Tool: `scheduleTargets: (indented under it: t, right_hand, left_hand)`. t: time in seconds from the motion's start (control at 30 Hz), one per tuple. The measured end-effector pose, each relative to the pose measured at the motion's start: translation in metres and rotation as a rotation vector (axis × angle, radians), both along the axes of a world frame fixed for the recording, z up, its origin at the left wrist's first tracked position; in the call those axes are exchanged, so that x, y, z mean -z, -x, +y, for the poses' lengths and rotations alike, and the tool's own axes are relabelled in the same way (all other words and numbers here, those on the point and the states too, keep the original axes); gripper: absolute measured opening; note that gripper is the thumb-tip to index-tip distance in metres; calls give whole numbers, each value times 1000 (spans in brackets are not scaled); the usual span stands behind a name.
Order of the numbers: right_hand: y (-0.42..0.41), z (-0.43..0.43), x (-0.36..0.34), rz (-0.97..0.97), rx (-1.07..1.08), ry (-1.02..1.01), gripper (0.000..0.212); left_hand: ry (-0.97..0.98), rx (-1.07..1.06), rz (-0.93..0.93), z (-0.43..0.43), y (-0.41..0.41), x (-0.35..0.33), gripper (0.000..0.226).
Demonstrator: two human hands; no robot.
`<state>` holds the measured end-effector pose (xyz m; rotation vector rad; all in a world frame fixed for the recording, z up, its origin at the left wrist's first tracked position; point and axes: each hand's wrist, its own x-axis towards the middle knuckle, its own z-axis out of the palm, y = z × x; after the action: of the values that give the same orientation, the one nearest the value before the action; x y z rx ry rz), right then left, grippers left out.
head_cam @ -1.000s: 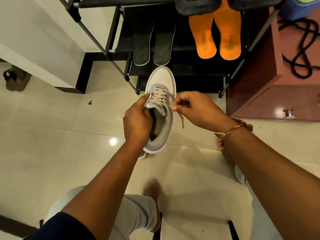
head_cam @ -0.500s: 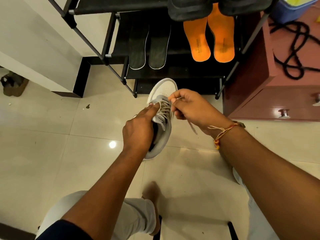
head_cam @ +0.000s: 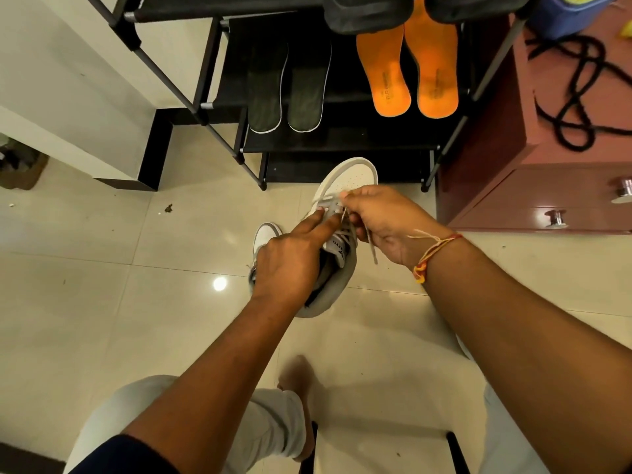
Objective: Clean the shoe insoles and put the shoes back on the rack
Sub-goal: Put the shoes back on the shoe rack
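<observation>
Pointing its toe at the front edge of the rack's lowest shelf, the sneaker sits between both hands over the tiled floor; whether its heel touches the tiles cannot be told. It has a white perforated toe cap, grey side panels, a grey padded collar and pale flat laces. A grey tongue with a small dark label stands up from the open mouth.

The left hand grips the near side of the collar, its fingers curled over the rim and the forefinger stretched forward onto the lacing. The right hand pinches the lace at the upper eyelets, fingers tight together, and a loose end hangs below the palm. A red and yellow thread band circles that wrist.

Just left of the left hand, the white toe of a second shoe shows on the floor.

On the black rack, a pair of dark insoles lies at the left end of a shelf and a pair of orange insoles at the right end. A reddish cabinet stands just beside the rack, with a black cord coiled on top.
</observation>
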<state>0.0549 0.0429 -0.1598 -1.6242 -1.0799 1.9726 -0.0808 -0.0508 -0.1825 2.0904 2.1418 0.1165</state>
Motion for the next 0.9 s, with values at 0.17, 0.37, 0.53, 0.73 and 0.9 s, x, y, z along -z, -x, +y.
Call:
scheduleTargets:
  t: [0.17,0.37,0.53,0.73,0.9]
  right_hand:
    - [0,0,-6,198,151,147,17]
    - [-5,7,-13,12,44,-289,17]
    - [-2,-8,-20,131,-319,-297,17]
    - [9,-19,-8,-269,-815,-391,19]
    - [15,-31,1,-657,-1041,-669,23]
  left_hand:
    - [119,-112,21,-1,-2,-6,58]
    - [262,-250,35,2,11,9,55]
    - [241,-388,-76,7,16,10,44]
    - [182,-658,-358,16,14,2,38]
    - [110,-503,-391,9,4,-3,44]
